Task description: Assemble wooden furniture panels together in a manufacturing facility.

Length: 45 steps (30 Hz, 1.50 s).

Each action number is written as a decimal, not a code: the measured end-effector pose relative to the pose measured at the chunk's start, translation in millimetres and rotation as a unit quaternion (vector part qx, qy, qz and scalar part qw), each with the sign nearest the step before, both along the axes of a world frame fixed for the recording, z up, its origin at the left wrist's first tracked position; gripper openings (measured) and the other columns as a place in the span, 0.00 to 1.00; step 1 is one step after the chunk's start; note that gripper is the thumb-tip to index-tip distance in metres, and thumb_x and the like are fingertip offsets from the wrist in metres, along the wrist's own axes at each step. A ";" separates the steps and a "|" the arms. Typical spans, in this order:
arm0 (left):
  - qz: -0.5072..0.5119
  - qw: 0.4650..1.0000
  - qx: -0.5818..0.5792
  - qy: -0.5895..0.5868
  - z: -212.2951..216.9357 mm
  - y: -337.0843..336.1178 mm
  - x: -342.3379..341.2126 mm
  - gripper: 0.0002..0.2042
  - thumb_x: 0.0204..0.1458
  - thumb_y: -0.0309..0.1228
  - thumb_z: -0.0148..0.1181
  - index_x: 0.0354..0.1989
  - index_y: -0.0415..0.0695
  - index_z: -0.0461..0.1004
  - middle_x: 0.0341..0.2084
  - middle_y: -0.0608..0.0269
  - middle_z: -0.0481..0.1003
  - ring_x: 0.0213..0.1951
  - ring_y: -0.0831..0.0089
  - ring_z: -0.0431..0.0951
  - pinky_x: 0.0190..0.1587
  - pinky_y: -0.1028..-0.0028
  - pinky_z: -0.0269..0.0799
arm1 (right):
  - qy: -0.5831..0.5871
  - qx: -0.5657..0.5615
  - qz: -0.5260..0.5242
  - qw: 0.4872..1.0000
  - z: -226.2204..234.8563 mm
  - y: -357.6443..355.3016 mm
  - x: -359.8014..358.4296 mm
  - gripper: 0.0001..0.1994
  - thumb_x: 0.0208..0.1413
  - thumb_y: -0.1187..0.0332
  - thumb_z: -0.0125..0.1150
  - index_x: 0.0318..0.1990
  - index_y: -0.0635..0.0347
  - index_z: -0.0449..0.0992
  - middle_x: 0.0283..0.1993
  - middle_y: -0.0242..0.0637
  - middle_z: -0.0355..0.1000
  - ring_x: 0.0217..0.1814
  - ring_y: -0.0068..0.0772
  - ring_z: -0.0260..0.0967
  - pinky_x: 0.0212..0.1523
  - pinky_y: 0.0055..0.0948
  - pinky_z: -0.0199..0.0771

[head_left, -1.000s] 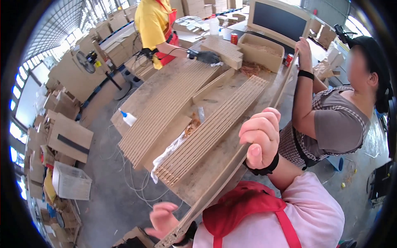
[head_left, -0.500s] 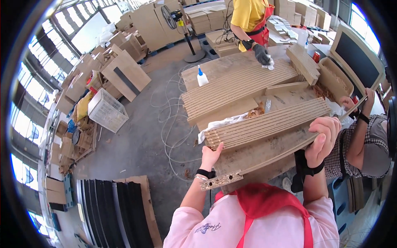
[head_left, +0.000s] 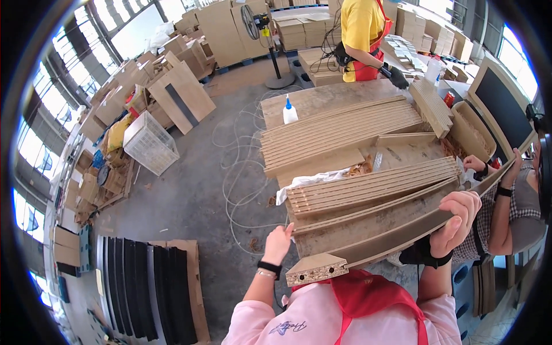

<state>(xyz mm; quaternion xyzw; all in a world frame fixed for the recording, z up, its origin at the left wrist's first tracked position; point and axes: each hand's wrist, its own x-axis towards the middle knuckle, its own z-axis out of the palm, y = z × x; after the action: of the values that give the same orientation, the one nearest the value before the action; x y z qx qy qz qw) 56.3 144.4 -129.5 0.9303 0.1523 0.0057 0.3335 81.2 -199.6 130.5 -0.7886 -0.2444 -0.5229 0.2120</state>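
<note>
Right hand (head_left: 457, 221) is clenched over the upper edge of a long particleboard panel (head_left: 391, 238), fingers curled across its top, a black wrist strap below. Left hand (head_left: 279, 241) lies flat against the near left edge of the same panel, fingers extended upward, not wrapped round it; a black band sits on that wrist. Panel is held tilted, spanning from its cut end with two drilled holes, just above the person's red apron, up and right toward a second person seated at the right, whose hand (head_left: 512, 167) touches its far end. Beyond the panel, touching or just behind it, a stack of narrow grooved strips (head_left: 374, 187) rests on the worktable (head_left: 322, 100), a white cloth (head_left: 305, 183) at its left end. A larger strip stack (head_left: 339, 132) lies farther back. White glue bottle (head_left: 290, 110) stands near the table's left corner. A third person in a yellow shirt works at the far side.
</note>
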 end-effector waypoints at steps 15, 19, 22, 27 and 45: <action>-0.329 0.771 -0.269 0.474 26.1 35.7 82.0 0.27 0.53 0.53 0.59 0.41 0.36 0.75 0.30 0.64 0.77 0.26 0.82 0.69 0.27 0.80 0.64 | 0.033 -0.048 0.018 0.998 25.5 -12.3 3.7 0.13 0.60 0.64 0.43 0.28 0.59 0.71 0.30 0.36 0.72 0.29 0.37 0.67 0.37 0.37 0.66; -0.368 0.707 -0.260 0.545 19.3 39.5 88.3 0.20 0.57 0.47 0.56 0.41 0.38 0.72 0.32 0.62 0.78 0.26 0.83 0.70 0.26 0.83 0.63 | 0.041 -0.091 0.033 0.994 41.7 -20.2 13.5 0.11 0.58 0.68 0.47 0.26 0.59 0.70 0.27 0.35 0.72 0.24 0.35 0.67 0.33 0.34 0.66; -0.377 0.690 -0.319 0.530 50.0 33.4 87.9 0.18 0.56 0.45 0.58 0.43 0.41 0.71 0.28 0.65 0.76 0.24 0.83 0.67 0.25 0.82 0.61 | 0.038 -0.118 0.040 0.991 46.8 -25.8 24.1 0.09 0.55 0.70 0.49 0.24 0.59 0.70 0.26 0.34 0.71 0.22 0.34 0.66 0.31 0.33 0.66; -0.419 0.721 -0.237 0.499 56.6 27.6 88.3 0.18 0.51 0.41 0.65 0.41 0.39 0.72 0.29 0.66 0.75 0.28 0.82 0.70 0.29 0.81 0.65 | 0.040 -0.126 0.080 0.988 49.0 -31.5 29.5 0.08 0.53 0.71 0.52 0.22 0.58 0.70 0.24 0.32 0.70 0.21 0.32 0.65 0.29 0.31 0.65; -0.362 0.882 -0.214 0.213 211.1 4.4 43.2 0.23 0.50 0.26 0.65 0.54 0.31 0.68 0.44 0.62 0.74 0.45 0.78 0.73 0.51 0.76 0.68 | -0.001 -0.094 0.126 0.988 39.0 -41.7 32.2 0.16 0.51 0.66 0.60 0.15 0.55 0.63 0.16 0.30 0.57 0.17 0.31 0.59 0.23 0.29 0.59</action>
<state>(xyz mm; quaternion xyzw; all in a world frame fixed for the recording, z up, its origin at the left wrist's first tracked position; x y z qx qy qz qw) 99.5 148.7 81.5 0.8056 -0.1298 -0.3466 0.4627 113.3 -241.3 169.5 -0.7671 -0.3903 -0.4678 0.2010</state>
